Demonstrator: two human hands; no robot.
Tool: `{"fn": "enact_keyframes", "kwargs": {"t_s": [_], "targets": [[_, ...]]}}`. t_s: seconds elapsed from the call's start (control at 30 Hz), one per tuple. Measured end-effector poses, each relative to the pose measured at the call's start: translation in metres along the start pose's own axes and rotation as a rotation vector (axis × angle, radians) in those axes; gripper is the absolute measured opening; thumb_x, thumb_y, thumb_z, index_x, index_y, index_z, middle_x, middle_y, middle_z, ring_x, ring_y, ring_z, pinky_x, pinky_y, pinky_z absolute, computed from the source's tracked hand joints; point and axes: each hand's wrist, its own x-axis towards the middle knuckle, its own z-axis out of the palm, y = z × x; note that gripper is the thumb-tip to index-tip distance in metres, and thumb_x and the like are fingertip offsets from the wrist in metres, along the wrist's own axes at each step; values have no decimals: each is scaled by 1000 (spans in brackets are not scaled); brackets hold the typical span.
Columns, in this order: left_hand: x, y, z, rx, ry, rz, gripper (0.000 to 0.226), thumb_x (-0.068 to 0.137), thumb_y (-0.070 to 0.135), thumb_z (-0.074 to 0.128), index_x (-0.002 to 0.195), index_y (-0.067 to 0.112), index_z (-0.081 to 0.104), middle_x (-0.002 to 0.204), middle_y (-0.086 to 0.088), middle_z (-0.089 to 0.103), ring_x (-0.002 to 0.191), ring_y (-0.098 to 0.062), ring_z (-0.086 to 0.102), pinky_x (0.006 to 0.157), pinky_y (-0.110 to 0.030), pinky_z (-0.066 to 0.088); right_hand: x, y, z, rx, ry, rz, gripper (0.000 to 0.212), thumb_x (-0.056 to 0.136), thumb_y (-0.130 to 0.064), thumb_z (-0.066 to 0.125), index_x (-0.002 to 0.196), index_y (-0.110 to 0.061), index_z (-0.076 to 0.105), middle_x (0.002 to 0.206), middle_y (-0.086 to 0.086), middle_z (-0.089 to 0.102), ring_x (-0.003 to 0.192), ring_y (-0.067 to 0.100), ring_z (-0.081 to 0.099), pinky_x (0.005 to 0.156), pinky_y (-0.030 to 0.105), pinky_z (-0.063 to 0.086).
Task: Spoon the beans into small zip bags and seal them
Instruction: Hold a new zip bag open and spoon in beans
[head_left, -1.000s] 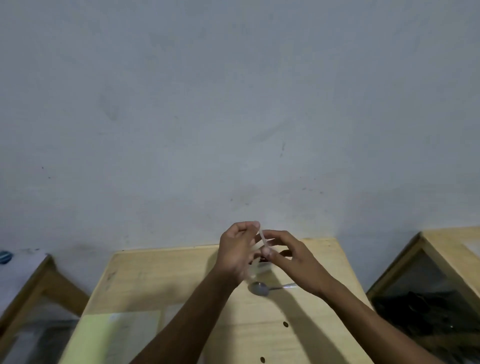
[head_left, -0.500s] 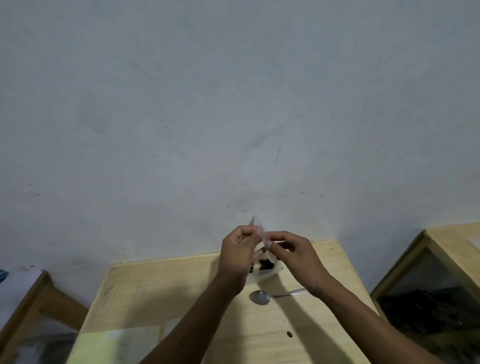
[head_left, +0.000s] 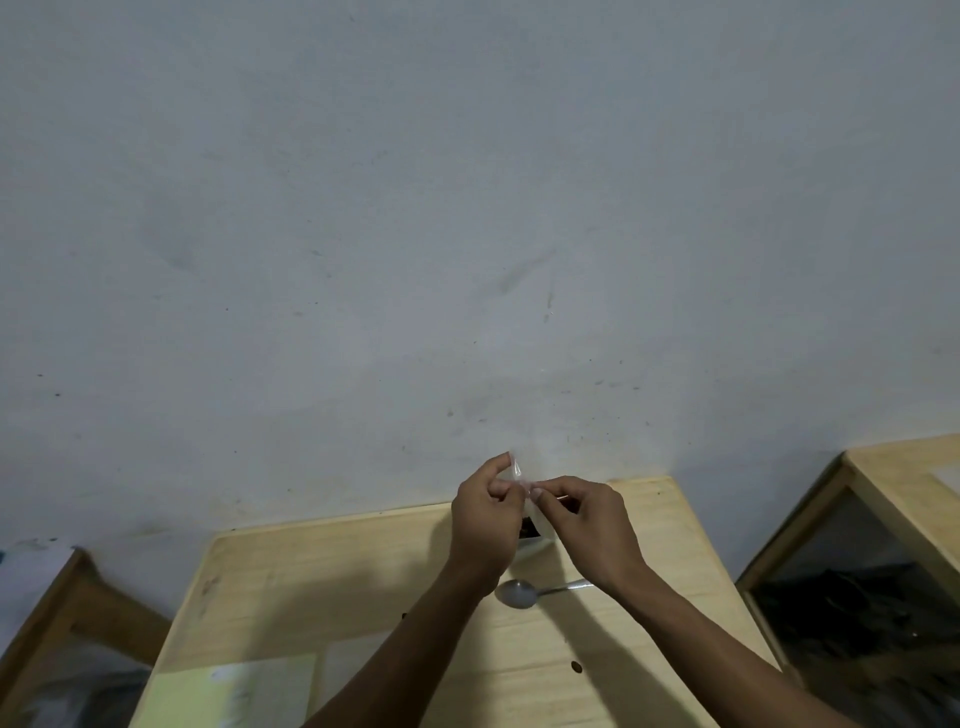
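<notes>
A small clear zip bag (head_left: 521, 480) is held up above the far edge of the wooden table (head_left: 322, 571). My left hand (head_left: 485, 525) pinches its top at the left and my right hand (head_left: 592, 530) pinches it just to the right. Below the hands, a white bowl (head_left: 535, 545) holding dark beans (head_left: 529, 527) peeks out, mostly hidden. A metal spoon (head_left: 519, 593) lies on the table in front of the bowl, bowl end to the left.
A grey wall stands right behind the table. A loose bean (head_left: 575, 666) lies near the right forearm. A pale green sheet (head_left: 228, 696) lies at the front left. Other wooden tables flank it at left (head_left: 67, 582) and right (head_left: 904, 478).
Both hands stay pinched on the bag's top and have risen slightly. The camera has tilted, so the table and spoon sit lower in view.
</notes>
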Motion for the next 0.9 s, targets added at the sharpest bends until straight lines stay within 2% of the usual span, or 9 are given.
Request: {"fn": "enact_keyframes", "kwargs": {"t_s": [0.1, 0.27, 0.43, 0.5, 0.57, 0.63, 0.7, 0.8, 0.9], "targets": [[0, -1, 1, 82, -9, 32, 38, 95, 8, 54, 130, 21, 59, 64, 4, 59, 53, -7, 52, 58, -25, 46, 1, 6, 3, -82, 54, 8, 16, 94, -23, 62, 84, -21, 75, 80, -11, 74, 73, -1, 66, 61, 11, 46], [-2, 0, -2, 165, 7, 69, 42, 90, 4, 53, 130, 18, 60, 60, 2, 55, 54, -13, 48, 57, -30, 48, 1, 8, 8, -154, 96, -17, 17, 95, -18, 57, 82, -19, 67, 79, -8, 70, 71, 1, 64, 59, 17, 49], [-10, -6, -13, 235, -10, 142, 50, 87, 0, 53, 133, 19, 57, 59, 1, 51, 54, -10, 48, 62, -22, 49, 16, 10, -8, -118, 156, 24, 17, 95, -20, 55, 79, -22, 61, 85, -7, 69, 71, 16, 70, 69, 41, 58], [-11, -8, -17, 272, -34, 198, 63, 85, 3, 57, 141, 30, 44, 83, 2, 56, 72, -10, 53, 74, -22, 50, 16, 9, -10, -140, 75, 19, 16, 95, -22, 56, 81, -23, 62, 84, -7, 69, 69, 13, 71, 70, 42, 58], [-10, -11, -22, 333, -89, 265, 76, 83, 8, 57, 148, 33, 28, 124, 2, 45, 110, -3, 48, 93, -12, 41, 13, 8, -10, -133, 25, 11, 15, 95, -23, 57, 81, -22, 62, 83, -5, 69, 66, 11, 71, 70, 43, 58], [-7, -12, -26, 438, -177, 334, 74, 82, 18, 53, 151, 31, 27, 156, 7, 20, 146, -8, 15, 115, -18, 19, 11, 9, -11, -120, -8, 13, 15, 95, -22, 58, 80, -20, 63, 81, -4, 69, 64, 11, 71, 70, 44, 58], [-4, -17, -31, 549, -261, 340, 67, 86, 22, 51, 150, 28, 31, 159, 14, 16, 149, -9, -3, 119, -26, 6, 9, 12, -11, -131, -13, -1, 15, 94, -21, 58, 81, -20, 64, 81, -4, 70, 64, 11, 71, 70, 44, 58], [-5, -20, -34, 645, -308, 249, 61, 86, 33, 49, 145, 25, 41, 148, 11, 43, 143, -12, 29, 119, -32, 26, 6, 20, -9, -338, 114, -213, 10, 94, -21, 60, 92, -25, 69, 88, -11, 69, 73, 11, 68, 68, 38, 56], [-9, -16, -30, 631, -239, 177, 61, 80, 42, 43, 138, 26, 48, 133, 8, 58, 122, -13, 53, 100, -33, 46, 3, 26, -5, -509, 259, -437, 15, 91, -12, 65, 103, -21, 69, 94, -7, 69, 74, 13, 66, 59, 32, 54]]}}
